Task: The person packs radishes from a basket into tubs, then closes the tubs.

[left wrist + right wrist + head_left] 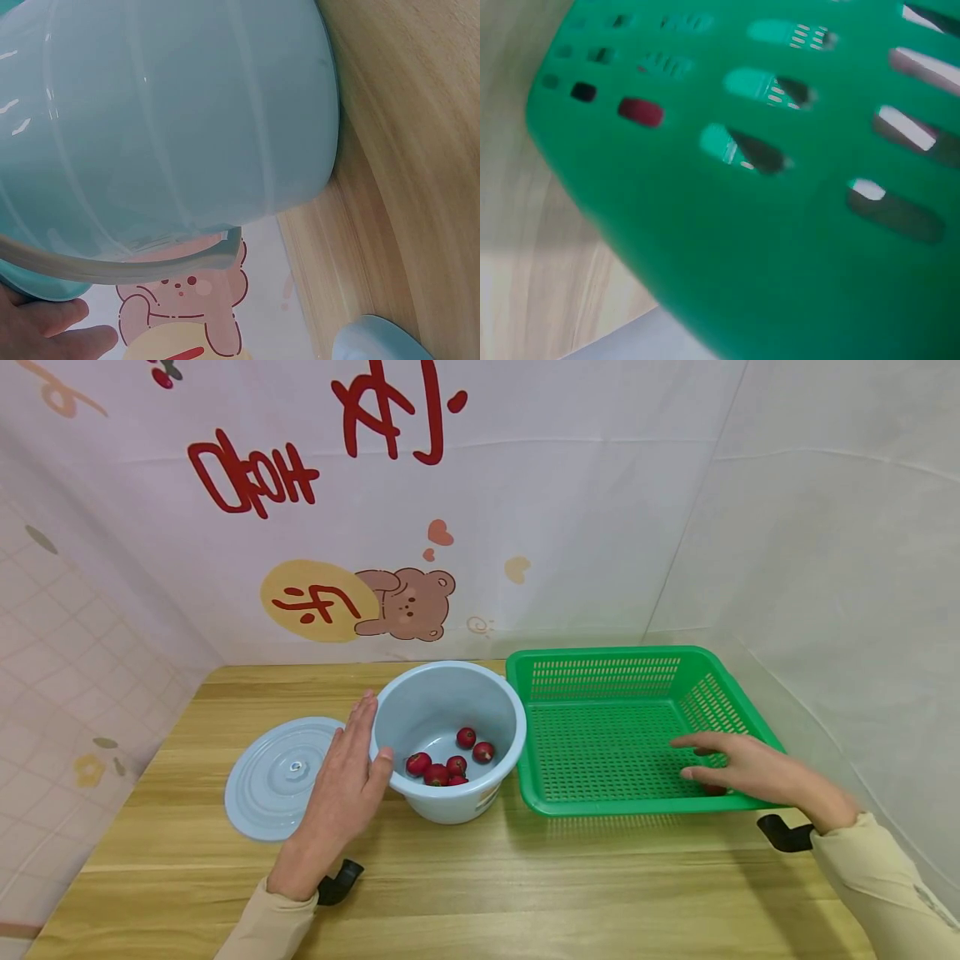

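My left hand (341,785) lies against the left rim of a light blue bucket (450,806), its fingers straight. In the left wrist view, its fingertips (82,341) show by the bucket's rim, close to the pale handle (150,270). Several red radishes (483,752) sit at the bottom of the bucket. Over the near right corner of a green slotted basket (536,777) reaches my right hand (757,768), index finger and thumb extended and apart. Under that hand a radish (714,789) is partly hidden; its red shows through a basket slot (640,112).
A round light blue lid (273,777) lies on the wooden table (525,893), left of the bucket and partly behind my left hand. The basket stands right beside the bucket. A printed white cloth (585,527) hangs behind the table, with more white sheeting (847,577) on the right.
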### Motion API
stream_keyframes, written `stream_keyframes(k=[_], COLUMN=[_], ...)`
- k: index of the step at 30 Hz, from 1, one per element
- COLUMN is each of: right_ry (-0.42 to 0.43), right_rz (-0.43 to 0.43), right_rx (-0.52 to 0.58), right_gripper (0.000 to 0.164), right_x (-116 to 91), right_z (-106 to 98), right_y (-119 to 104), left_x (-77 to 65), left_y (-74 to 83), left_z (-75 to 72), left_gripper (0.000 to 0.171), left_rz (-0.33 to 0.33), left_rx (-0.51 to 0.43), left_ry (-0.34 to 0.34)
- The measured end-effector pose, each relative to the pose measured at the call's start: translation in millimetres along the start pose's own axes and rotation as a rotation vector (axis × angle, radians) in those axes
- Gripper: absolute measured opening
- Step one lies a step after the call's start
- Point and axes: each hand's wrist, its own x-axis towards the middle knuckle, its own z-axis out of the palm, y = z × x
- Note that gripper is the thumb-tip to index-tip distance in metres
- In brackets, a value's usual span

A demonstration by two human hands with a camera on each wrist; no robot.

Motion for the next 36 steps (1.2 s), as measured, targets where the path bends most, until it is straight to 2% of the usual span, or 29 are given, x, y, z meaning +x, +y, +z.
stream_keyframes(k=[9,13,15,18,22,24,30,36], right_ry=[-0.099,-0.130,-0.119,-0.056,0.004,-0.024,-0.206,-0.293], right_rz=[0.031,0.014,-0.008,-0.048,-0.076,-0.059,0.017,-0.027], right_rx=[-0.010,0.060,0.116,0.176,0.157,0.147,0.143,0.166], right_gripper=[0.063,0.061,0.057,0.050,0.046,0.048,0.059,0.058], right_x=[7.9,10.4,10.9,11.0,10.5,9.9,7.7,8.9], right_z=[0.9,0.3,-0.5,-1.1,-1.6,-1.7,-1.8,-1.8], right_y=[1.6,1.2,1.3,1.9,3.6,5.3,8.5,8.1], left_x=[0.4,0.7,0.8,0.8,0.5,0.1,-0.5,-0.3], left_y=[-0.3,-0.5,-0.5,-0.5,-0.6,-0.5,-0.2,0.2], left_z=[1.8,2.1,2.1,2.3,2.4,2.3,1.7,1.3], left_gripper=[0.066,0.066,0.067,0.067,0.066,0.066,0.065,0.065], left_rz=[0.010,0.011,0.009,0.009,0.011,0.011,0.011,0.007], left_rx=[-0.006,-0.003,-0.002,-0.003,-0.002,-0.002,-0.002,0.000], left_ry=[0.011,0.011,0.010,0.011,0.013,0.014,0.014,0.009])
